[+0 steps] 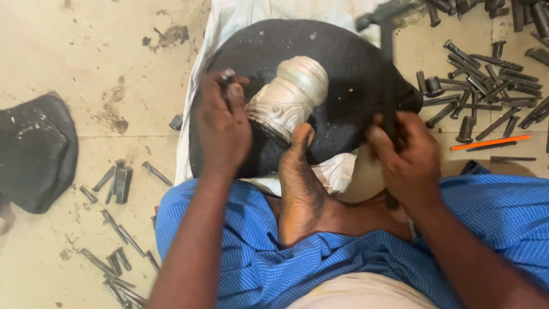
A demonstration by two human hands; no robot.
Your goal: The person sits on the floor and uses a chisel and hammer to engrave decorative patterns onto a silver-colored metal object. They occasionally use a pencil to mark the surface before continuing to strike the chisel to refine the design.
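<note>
1. Vessel (289, 100), silver-coloured, embossed with scrollwork; lay on its side on a black domed pad (349, 68), which sat on a white cloth (240, 17) spread on the floor (86, 68); bare foot (300, 171) pressed against the vessel's lower rim, steadying it.
2. Left hand (223, 129); fingers (214, 97) clamped on a small punch (229, 77), its working end hidden behind the hand, just beside the vessel's decorated band; judged best kept braced on the pad, so the punch would not skid across the relief.
3. Right hand (409, 157); fingers closed around the handle of a hammer (386, 34), raised and blurred above the pad; light, even blows judged advisable, struck square on the punch head.
4. Foot pressure; judged necessary throughout, since a round vessel on a dome could roll.
5. Loose steel punches (480, 86), many, scattered on the floor at right with an orange pencil (490, 142); further punches (117, 183) at left, near a second black pad (37, 149).
</note>
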